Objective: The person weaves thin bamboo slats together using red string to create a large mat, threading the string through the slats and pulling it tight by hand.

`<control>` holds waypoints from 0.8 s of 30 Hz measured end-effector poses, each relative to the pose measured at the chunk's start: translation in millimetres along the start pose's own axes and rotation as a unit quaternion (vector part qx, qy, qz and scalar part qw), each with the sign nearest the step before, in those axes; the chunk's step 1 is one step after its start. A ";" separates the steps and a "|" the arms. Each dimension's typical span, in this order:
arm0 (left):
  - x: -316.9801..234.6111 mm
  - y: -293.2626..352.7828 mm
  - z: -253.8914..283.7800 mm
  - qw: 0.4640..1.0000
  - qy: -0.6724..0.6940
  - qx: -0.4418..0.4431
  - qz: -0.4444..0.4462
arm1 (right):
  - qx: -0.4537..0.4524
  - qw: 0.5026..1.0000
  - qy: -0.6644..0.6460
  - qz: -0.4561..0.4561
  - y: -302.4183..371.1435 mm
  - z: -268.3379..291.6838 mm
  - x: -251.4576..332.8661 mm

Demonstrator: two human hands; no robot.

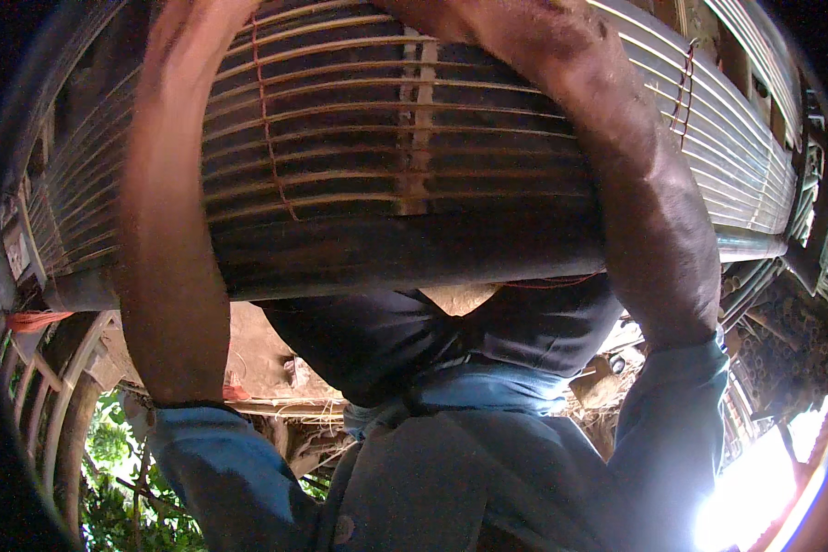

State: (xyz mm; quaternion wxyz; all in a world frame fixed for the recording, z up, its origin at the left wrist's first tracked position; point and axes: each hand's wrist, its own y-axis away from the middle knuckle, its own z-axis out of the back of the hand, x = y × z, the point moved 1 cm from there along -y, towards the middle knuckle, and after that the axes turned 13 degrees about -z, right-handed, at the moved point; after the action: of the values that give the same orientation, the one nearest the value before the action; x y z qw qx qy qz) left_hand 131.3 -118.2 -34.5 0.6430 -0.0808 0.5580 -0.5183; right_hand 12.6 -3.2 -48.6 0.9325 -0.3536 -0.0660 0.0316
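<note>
A wide slatted panel [340, 152] of thin, pale strips, which look like split bamboo, stretches in front of me. Reddish cord [269, 120] binds its strips on the left, and another dark red tie [684, 92] crosses them on the right. Along the near edge runs a thick dark pole [414, 248], just above my lap. Both my forearms reach over the pole and the strips. Only the base of my left hand [207, 14] and part of my right hand or wrist [432, 14] show at the top edge. The fingers of both are cut off, so what they hold is hidden.
Behind the strips stands an upright post [419, 120]. Stacked bamboo poles [777, 354] lie at the right. Orange-red cord [37, 320] hangs by the pole's left end. Curved wooden rails [60, 396] and green leaves are at lower left; bright light glares at lower right.
</note>
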 end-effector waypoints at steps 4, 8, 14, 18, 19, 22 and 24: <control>1.2 0.4 -0.2 0.996 -0.039 -0.023 0.077 | 0.022 1.000 -0.010 -0.015 2.3 1.8 4.3; -7.7 -3.9 -6.4 0.997 -0.038 -0.028 0.063 | 0.036 0.999 0.003 -0.028 1.9 6.7 4.2; -7.1 -3.5 -7.1 0.996 -0.002 -0.035 0.086 | 0.042 0.998 0.012 -0.038 0.3 7.4 4.1; -8.7 -6.5 1.2 0.993 -0.010 -0.022 0.114 | 0.042 0.998 0.030 -0.040 -2.0 6.9 10.0; -13.4 -7.5 5.3 0.992 -0.025 -0.018 0.122 | 0.037 0.999 0.019 -0.034 -3.4 5.6 10.9; -5.9 -4.4 2.2 0.993 -0.003 -0.007 0.114 | 0.040 0.998 0.012 -0.038 -2.2 5.0 7.1; -3.1 -0.6 2.7 0.995 0.024 -0.004 0.099 | 0.037 0.999 0.010 -0.033 -3.0 3.8 5.8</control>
State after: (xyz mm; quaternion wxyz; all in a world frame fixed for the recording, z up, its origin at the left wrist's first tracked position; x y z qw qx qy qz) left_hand 133.7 -117.4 -31.2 0.6775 -0.0150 0.5803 -0.4517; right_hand 17.9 -2.3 -43.2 0.9462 -0.3165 -0.0674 -0.0001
